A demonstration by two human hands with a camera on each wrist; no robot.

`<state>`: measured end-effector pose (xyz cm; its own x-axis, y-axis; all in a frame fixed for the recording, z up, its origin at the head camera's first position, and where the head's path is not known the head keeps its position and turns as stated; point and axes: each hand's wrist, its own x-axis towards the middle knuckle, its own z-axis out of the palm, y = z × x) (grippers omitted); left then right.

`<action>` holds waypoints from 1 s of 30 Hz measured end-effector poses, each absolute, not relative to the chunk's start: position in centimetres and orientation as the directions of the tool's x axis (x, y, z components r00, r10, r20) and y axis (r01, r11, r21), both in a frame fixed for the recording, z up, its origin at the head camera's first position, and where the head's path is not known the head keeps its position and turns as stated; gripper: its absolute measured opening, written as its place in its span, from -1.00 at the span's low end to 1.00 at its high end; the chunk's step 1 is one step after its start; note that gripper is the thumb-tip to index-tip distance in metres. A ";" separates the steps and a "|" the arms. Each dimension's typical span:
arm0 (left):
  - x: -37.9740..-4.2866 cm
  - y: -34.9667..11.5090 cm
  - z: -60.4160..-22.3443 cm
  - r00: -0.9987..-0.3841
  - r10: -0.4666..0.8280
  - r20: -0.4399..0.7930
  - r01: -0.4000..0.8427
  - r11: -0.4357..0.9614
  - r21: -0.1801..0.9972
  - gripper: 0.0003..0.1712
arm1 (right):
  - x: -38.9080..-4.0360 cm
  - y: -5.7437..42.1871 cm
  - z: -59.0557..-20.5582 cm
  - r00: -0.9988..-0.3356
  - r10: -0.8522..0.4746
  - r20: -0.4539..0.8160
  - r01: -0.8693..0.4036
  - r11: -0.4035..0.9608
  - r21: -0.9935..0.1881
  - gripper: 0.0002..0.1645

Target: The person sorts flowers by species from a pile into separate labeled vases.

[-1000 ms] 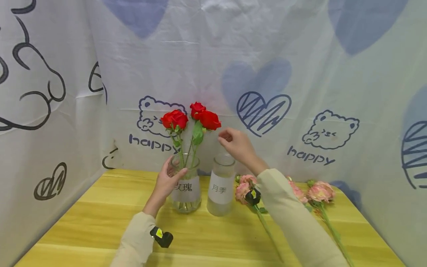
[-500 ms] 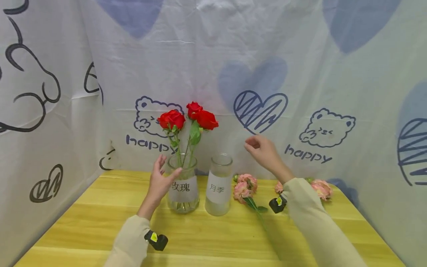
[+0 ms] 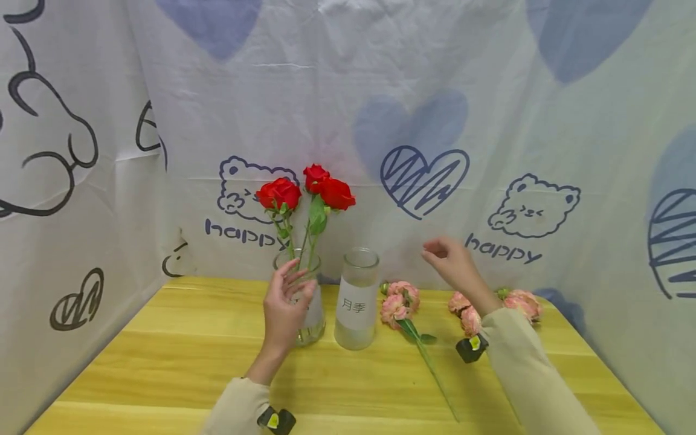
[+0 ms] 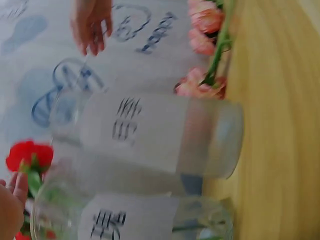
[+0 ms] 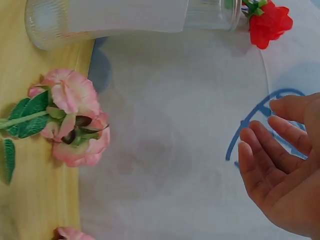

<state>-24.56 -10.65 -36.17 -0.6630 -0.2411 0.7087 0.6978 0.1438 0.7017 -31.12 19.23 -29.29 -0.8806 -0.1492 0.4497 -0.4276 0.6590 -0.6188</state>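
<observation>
Three red roses [image 3: 336, 193] stand in a round glass vase [image 3: 315, 329] with a white paper label. My left hand [image 3: 284, 314] is in front of this vase and covers much of its label, fingers loosely spread and holding nothing. To the right stands a narrower glass vase [image 3: 356, 323], also labelled, with no flowers in it. My right hand [image 3: 455, 264] hangs in the air right of that vase, above the pink flowers, its fingers slightly bent. In the right wrist view nothing lies in the right hand [image 5: 280, 170].
A pink flower [image 3: 399, 302] with a long green stem lies on the wooden table [image 3: 136, 362] beside the narrower vase. More pink flowers [image 3: 524, 305] lie further right, partly behind the right forearm. A printed cloth [image 3: 326, 90] hangs behind the table.
My right hand has moved right and down, away from above the narrower vase. My left hand has left the side of the rose vase and shifted right, in front of it.
</observation>
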 end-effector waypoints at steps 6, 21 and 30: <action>-24.5 -8.1 -37.4 -0.750 -0.070 0.658 0.626 0.247 0.740 -0.23 | -30.6 20.7 -31.7 -0.910 -0.099 0.401 -0.363 0.658 -0.660 -0.68; -27.8 -6.1 -40.1 -0.901 -0.057 0.430 0.403 0.256 0.879 0.03 | -29.5 21.7 -38.6 -0.974 -0.023 0.225 -0.205 0.506 -0.838 -0.71; -29.2 -5.1 -41.1 -0.932 -0.061 0.358 0.329 0.272 0.904 0.09 | -29.0 21.3 -40.8 -0.974 0.000 0.226 -0.198 0.481 -0.854 -0.73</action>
<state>-29.17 -5.13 -41.06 -0.9319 -0.0605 0.3577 0.3294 0.2719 0.9042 -28.99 21.27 -40.78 -0.9742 -0.0003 0.2255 -0.1979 0.4809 -0.8541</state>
